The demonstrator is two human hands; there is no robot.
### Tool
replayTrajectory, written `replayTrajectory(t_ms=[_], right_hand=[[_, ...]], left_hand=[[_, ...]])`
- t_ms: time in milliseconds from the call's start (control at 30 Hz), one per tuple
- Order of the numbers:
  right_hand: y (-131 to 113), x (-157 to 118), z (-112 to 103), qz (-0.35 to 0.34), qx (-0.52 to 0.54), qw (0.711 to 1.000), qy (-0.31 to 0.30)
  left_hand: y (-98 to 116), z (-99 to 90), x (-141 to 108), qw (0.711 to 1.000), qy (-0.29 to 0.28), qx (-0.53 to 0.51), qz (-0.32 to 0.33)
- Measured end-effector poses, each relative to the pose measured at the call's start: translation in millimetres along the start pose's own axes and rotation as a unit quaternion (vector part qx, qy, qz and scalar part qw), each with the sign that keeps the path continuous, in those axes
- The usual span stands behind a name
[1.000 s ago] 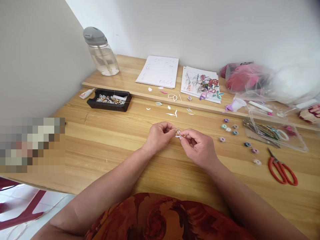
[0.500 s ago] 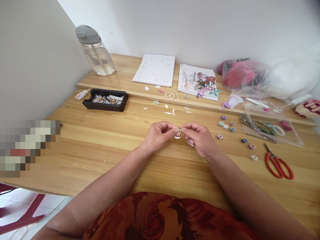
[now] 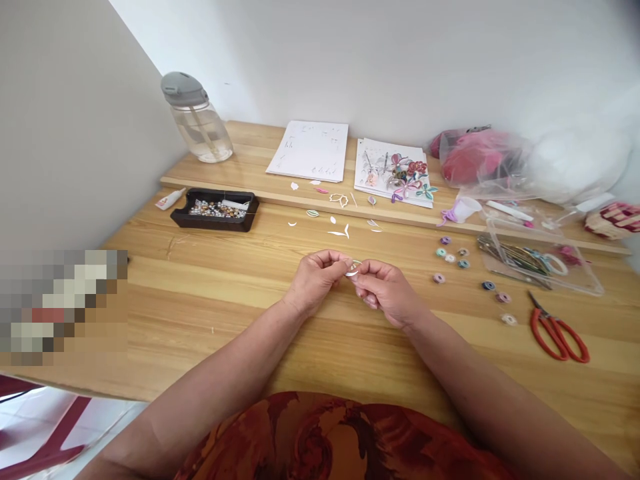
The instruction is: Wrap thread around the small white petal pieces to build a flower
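Note:
Over the middle of the wooden table, my left hand (image 3: 316, 277) pinches a small white and green leaf-like piece (image 3: 353, 272) between thumb and forefinger. My right hand (image 3: 384, 287) grips the right side of this piece, its fingertips close to those of my left hand. The piece is curved, and my fingers hide part of it. Beyond my hands lie small white cut shapes (image 3: 339, 232), a green-edged leaf shape (image 3: 313, 213) and a small white oval (image 3: 333, 220).
At the left stand a black tray (image 3: 215, 222) of beads and a clear bottle (image 3: 203, 130). Papers (image 3: 309, 150) and coloured flowers (image 3: 413, 177) lie on the raised ledge. Thread spools (image 3: 464, 264), a clear plastic box (image 3: 590, 280) and red-handled scissors (image 3: 557, 333) are at the right.
My right hand has shifted a little left and down, and the pinched piece shows more of its white curve. The whole view has moved slightly.

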State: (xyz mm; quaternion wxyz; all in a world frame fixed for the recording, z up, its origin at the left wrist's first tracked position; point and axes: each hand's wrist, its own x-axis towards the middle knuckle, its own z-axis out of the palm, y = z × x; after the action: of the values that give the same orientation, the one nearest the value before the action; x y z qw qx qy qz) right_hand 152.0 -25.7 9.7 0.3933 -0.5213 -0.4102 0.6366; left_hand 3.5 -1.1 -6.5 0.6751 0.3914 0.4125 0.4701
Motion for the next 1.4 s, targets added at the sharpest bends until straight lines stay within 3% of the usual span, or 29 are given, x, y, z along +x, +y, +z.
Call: replayTrajectory(t_ms=[367,567,667,933,1033,1200,1400], right_hand=[[12.5,1.0,-0.4,-0.087,-0.026,0.996,-0.013],[16.4,4.7,-3.3,-0.196,-0.041,0.976,0.084],[14.5,5.8,-5.8,-0.236,-0.019,0.969,0.077],[7.7,1.2,-5.6,-0.152,0.147,0.977,0.003],[6.4,0.3,-3.6,-0.162,0.152,0.975,0.026],[7.7,1.1,-0.4,-0.265,0.086,0.95,0.138],[16.5,4.2,-1.4,-0.358,-0.045,0.921,0.147]], left_hand=[[0.4,-2.6,2.9,0.999,-0.023,-0.034,-0.001],[-0.4,-1.9,3.9,0.999,-0.02,-0.043,0.015],[-1.3,-1.2,2.9,0.999,-0.036,-0.039,0.012],[-4.6,1.3,-2.7,0.995,-0.099,-0.023,0.014],[-5.9,2.7,-2.0,0.996,-0.081,-0.033,0.025],[-6.4,4.1,0.1,0.997,-0.025,-0.076,0.02],[-4.7,7.3,-2.9,0.996,-0.032,-0.082,0.011]])
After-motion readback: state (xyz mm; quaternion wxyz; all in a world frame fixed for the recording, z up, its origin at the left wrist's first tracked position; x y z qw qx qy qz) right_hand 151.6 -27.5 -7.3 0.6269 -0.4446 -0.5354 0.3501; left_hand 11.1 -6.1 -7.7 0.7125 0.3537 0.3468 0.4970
